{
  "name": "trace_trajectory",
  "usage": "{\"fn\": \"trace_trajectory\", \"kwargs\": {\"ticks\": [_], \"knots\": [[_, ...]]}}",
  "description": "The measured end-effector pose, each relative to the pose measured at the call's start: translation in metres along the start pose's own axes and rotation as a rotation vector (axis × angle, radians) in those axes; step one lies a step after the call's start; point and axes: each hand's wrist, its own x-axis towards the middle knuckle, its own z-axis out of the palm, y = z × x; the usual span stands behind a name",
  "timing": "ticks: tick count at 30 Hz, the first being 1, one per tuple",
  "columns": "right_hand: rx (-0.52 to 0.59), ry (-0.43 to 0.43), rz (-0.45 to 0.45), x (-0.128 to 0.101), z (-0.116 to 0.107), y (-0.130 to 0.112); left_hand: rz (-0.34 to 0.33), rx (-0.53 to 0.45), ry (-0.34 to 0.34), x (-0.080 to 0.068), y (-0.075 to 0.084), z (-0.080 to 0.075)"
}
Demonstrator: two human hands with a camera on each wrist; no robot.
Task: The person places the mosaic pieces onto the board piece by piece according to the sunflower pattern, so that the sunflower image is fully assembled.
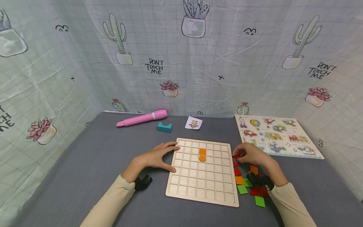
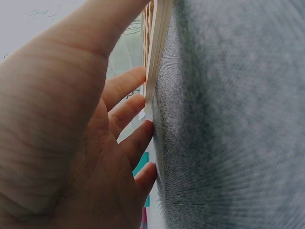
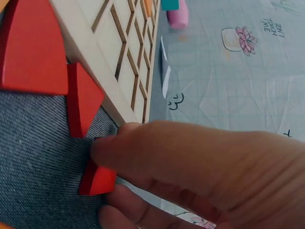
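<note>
Red piece (image 3: 97, 179), pinched by right hand (image 3: 200, 176), shows only wrist-side.

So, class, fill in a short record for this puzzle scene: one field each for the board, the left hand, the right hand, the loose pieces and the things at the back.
Board: wooden grid board, two orange pieces set in it.
Left hand: left hand rests open against the board's left edge.
Right hand: right hand pinches a red piece beside the board's right edge.
Loose pieces: red, orange and green pieces right of the board.
Back: pink pen, teal block, vehicle puzzle.
</note>
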Motion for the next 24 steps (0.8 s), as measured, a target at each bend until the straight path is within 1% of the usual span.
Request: {"fn": "trace_trajectory", "kwargs": {"ticks": [5, 9, 19, 24], "knots": [[-0.019, 0.018, 0.015, 0.002, 0.003, 0.004, 0.003, -0.002, 0.002, 0.0, 0.0, 0.0], [-0.01, 0.026, 0.032, 0.004, 0.004, 0.005, 0.012, -0.012, 0.007, 0.0, 0.001, -0.001], [-0.036, 0.154, 0.061, 0.007, 0.006, 0.0, 0.012, -0.012, 0.002, -0.001, 0.001, -0.002], [-0.02, 0.184, 0.069, 0.009, 0.011, -0.004, 0.017, -0.025, 0.005, -0.001, 0.003, -0.002]]}}
